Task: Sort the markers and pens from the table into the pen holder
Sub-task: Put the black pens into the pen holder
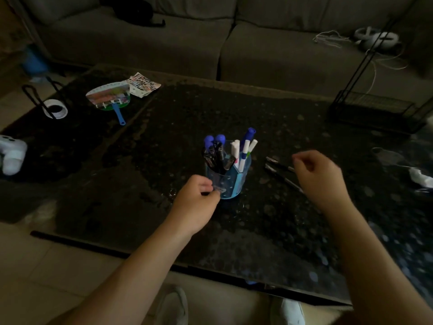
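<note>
dark speckled table (234, 109): left hand (196, 200) grips the blue pen holder (230, 181) at its base; right hand (321, 177), loosely curled and empty, hovers over 2 pens (278, 168) lying beside it

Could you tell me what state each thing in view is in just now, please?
Holder: upright, pens and markers standing inside.
Loose pens: two, lying flat on the table right of the holder.
Left hand: fingers curled against the holder's base.
Right hand: above the loose pens, blurred, holding nothing visible.
Fan: lying flat.
Tape roll: lying flat.
</note>
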